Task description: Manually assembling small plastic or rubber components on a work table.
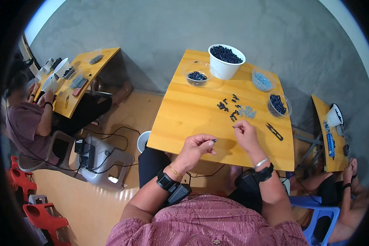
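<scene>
Over the near part of the wooden table, my left hand [197,149] pinches a small dark cylindrical piece [215,140] between thumb and forefinger. To its right, my right hand [246,135] has its fingertips closed, with a tiny dark bit at their tip, too small to name. Just beyond my hands lie loose small black pieces [222,105] and a cluster of small clear-grey pieces [247,112]. Black thread snips [274,131] rest on the table to the right of my right hand.
At the table's [172,135] back stands a white tub [225,69] heaped with black pieces. Clear bowls hold dark pieces [197,76], light-blue pieces [261,79] and dark-blue pieces [277,104]. A white bucket [143,141] is left of the table. Co-workers sit at tables on both sides.
</scene>
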`<state>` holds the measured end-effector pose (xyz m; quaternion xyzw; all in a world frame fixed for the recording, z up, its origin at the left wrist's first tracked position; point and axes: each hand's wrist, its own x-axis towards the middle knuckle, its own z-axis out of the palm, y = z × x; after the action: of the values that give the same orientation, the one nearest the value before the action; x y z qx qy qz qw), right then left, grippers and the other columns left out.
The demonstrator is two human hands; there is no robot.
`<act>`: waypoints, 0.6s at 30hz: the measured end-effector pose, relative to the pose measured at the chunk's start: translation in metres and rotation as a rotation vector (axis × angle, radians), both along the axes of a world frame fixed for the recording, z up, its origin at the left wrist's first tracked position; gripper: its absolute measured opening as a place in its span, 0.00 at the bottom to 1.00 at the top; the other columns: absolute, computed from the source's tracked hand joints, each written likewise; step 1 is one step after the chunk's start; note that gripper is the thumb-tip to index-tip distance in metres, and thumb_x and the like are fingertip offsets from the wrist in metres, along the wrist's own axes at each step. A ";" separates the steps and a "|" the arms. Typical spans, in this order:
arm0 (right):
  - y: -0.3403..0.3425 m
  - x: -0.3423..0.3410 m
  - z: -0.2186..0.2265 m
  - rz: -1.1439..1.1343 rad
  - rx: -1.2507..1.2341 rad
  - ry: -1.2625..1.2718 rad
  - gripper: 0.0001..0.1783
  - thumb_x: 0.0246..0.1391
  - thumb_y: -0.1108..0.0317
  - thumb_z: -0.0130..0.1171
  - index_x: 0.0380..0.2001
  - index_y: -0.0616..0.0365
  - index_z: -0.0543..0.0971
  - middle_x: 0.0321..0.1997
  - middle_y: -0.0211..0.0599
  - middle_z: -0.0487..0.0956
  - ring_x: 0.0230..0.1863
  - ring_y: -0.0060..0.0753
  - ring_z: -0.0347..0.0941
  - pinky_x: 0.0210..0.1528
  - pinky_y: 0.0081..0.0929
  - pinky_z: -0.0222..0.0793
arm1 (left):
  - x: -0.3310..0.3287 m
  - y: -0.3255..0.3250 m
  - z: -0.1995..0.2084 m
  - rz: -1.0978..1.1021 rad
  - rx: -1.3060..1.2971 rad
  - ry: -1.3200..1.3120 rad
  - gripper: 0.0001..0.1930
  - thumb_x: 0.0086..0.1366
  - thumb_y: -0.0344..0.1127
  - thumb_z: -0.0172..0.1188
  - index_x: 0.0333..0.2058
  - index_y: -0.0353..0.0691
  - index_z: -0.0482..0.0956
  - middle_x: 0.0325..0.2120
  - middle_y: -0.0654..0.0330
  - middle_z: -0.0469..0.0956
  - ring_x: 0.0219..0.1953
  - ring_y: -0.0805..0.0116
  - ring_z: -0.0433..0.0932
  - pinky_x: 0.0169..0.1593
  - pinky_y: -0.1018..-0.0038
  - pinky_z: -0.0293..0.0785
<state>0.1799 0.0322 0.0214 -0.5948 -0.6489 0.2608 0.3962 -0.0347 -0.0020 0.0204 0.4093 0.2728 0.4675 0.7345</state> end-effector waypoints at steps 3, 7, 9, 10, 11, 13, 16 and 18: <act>-0.022 -0.007 0.020 0.126 -0.104 0.389 0.05 0.49 0.77 0.49 0.32 0.63 0.72 0.22 0.27 0.70 0.22 0.14 0.63 0.27 0.12 0.61 | 0.002 -0.002 0.006 -0.002 -0.027 -0.059 0.07 0.59 0.24 0.51 0.37 0.32 0.74 0.29 0.59 0.75 0.29 0.70 0.75 0.37 0.76 0.74; -0.050 -0.023 0.047 0.256 -0.134 0.593 0.04 0.51 0.77 0.49 0.32 0.63 0.71 0.24 0.27 0.71 0.24 0.16 0.66 0.29 0.14 0.63 | 0.004 -0.009 0.012 0.023 0.013 -0.095 0.07 0.58 0.25 0.54 0.36 0.32 0.75 0.28 0.60 0.76 0.27 0.73 0.76 0.35 0.79 0.74; -0.055 -0.029 0.050 0.306 -0.126 0.682 0.04 0.52 0.76 0.49 0.31 0.63 0.71 0.24 0.26 0.70 0.24 0.15 0.65 0.28 0.12 0.62 | 0.005 -0.009 0.011 0.028 0.019 -0.092 0.07 0.58 0.25 0.54 0.36 0.33 0.75 0.28 0.60 0.76 0.27 0.73 0.76 0.35 0.79 0.74; -0.057 -0.031 0.050 0.309 -0.124 0.681 0.04 0.52 0.76 0.49 0.31 0.63 0.71 0.24 0.26 0.70 0.24 0.15 0.65 0.28 0.12 0.62 | 0.006 -0.009 0.009 0.017 0.042 -0.099 0.07 0.58 0.25 0.53 0.37 0.33 0.75 0.29 0.60 0.76 0.29 0.71 0.76 0.36 0.78 0.74; -0.058 -0.032 0.050 0.320 -0.134 0.707 0.04 0.52 0.76 0.49 0.32 0.63 0.71 0.24 0.27 0.70 0.24 0.16 0.65 0.29 0.13 0.63 | 0.006 -0.009 0.009 0.006 0.065 -0.106 0.08 0.58 0.24 0.53 0.37 0.34 0.74 0.30 0.59 0.76 0.30 0.69 0.76 0.36 0.76 0.75; -0.059 -0.034 0.048 0.331 -0.146 0.733 0.04 0.53 0.76 0.49 0.32 0.63 0.71 0.24 0.27 0.70 0.25 0.16 0.65 0.29 0.13 0.63 | 0.007 -0.011 0.011 0.017 0.068 -0.075 0.08 0.58 0.24 0.53 0.37 0.34 0.74 0.30 0.59 0.76 0.30 0.69 0.76 0.36 0.77 0.74; -0.059 -0.037 0.045 0.342 -0.169 0.828 0.04 0.53 0.76 0.48 0.32 0.64 0.71 0.24 0.28 0.70 0.25 0.17 0.66 0.30 0.14 0.64 | 0.007 -0.013 0.012 0.033 0.084 -0.047 0.08 0.58 0.24 0.53 0.37 0.34 0.74 0.30 0.59 0.76 0.30 0.69 0.77 0.37 0.77 0.74; -0.058 -0.039 0.044 0.366 -0.175 0.868 0.04 0.54 0.76 0.48 0.32 0.64 0.71 0.25 0.28 0.70 0.25 0.18 0.66 0.30 0.14 0.64 | 0.007 -0.012 0.011 0.044 0.098 -0.049 0.08 0.58 0.24 0.53 0.37 0.33 0.74 0.30 0.59 0.76 0.30 0.69 0.77 0.37 0.77 0.74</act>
<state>0.1410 -0.0262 0.0653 -0.3379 -0.4931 0.6045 0.5266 -0.0282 -0.0142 0.0318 0.4271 0.2402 0.5061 0.7097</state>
